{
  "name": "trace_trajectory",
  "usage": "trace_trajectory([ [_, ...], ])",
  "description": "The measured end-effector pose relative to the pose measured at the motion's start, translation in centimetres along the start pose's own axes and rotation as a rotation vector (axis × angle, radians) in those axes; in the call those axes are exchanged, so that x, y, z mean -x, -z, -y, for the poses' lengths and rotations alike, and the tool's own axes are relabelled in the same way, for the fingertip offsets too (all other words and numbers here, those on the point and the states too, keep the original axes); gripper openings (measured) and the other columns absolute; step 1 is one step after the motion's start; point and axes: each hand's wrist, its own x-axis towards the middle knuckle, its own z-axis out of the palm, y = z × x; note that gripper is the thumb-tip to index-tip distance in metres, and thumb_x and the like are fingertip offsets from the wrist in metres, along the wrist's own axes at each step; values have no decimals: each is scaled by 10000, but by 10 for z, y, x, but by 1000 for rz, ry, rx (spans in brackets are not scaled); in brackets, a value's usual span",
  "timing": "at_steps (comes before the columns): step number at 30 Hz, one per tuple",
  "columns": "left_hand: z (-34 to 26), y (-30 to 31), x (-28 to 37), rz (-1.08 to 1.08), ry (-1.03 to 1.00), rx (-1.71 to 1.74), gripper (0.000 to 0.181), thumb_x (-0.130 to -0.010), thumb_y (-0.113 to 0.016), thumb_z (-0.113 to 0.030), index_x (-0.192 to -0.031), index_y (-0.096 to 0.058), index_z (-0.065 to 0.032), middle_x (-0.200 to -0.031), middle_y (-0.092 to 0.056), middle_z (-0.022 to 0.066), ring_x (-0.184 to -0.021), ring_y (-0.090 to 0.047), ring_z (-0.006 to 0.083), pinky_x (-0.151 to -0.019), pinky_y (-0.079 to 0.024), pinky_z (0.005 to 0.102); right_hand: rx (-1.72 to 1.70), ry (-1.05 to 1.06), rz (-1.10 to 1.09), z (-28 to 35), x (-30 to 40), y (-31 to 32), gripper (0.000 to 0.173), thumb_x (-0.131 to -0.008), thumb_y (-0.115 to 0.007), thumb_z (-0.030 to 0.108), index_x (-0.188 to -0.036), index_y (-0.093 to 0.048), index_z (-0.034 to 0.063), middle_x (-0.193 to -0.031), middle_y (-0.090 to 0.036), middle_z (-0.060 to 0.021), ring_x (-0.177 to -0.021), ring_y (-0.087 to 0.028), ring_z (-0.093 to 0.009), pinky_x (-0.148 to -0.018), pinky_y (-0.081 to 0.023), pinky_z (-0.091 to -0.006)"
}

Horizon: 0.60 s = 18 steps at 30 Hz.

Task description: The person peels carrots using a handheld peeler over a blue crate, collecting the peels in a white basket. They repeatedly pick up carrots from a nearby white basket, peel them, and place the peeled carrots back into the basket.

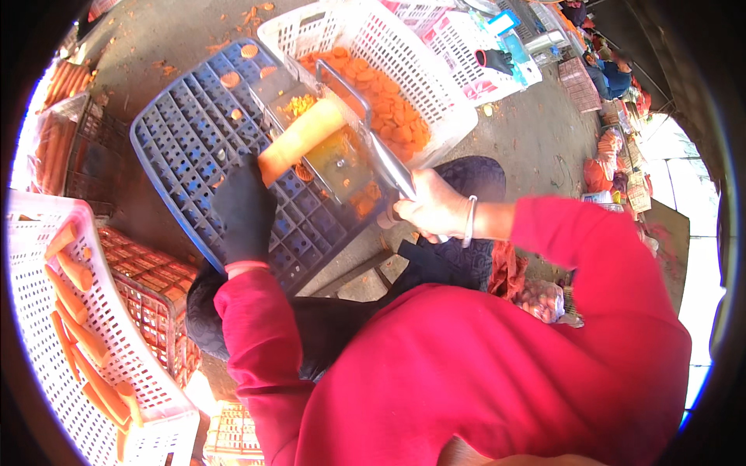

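Observation:
My left hand (245, 209), in a black glove, grips the near end of a peeled carrot (300, 140). The carrot lies slantwise over a metal slicer (338, 166), its far end against the slicer's upper part. My bare right hand (434, 201) is closed around the slicer's metal handle (391, 163). Beneath the slicer is an upturned blue-grey plastic crate (195, 143), with a few ridged carrot slices (230, 80) on it. Just beyond, a white perforated basket (443, 125) holds many orange carrot slices (402, 125). Small yellow-orange scraps (300, 106) lie on the slicer.
Whole peeled carrots (96, 343) lie in a white basket (137, 326) at left, beside a red crate (145, 279). Bagged carrots (52, 151) stand farther up. A black glove (494, 60) rests on a white crate (460, 55). Another person (609, 76) sits at the far right.

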Motion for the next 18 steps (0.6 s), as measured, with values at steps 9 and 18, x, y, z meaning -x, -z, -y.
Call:
trace_trajectory([
  [9, 14, 13, -1, 11, -21, -34, 281, -767, -603, -94, -1047, -579, -94, -920, -681, 184, -856, -663, 366, -707, -517, 464, 57, 114, -97, -19, -17, -27, 244, -845, -569, 99, -921, -462, -108, -548, -544, -123, -398, -562, -188, -324, -458, -316],
  [18, 7, 13, -5, -55, -66, -11, 263, -739, -642, -97, -1000, -611, -84, -877, -687, 171, -852, -670, 360, -730, -526, 464, 74, -81, -154, -13, -17, -17, 198, -822, -543, 64, -929, -510, -100, -564, -539, -136, -400, -533, -212, -331, -421, -349],
])
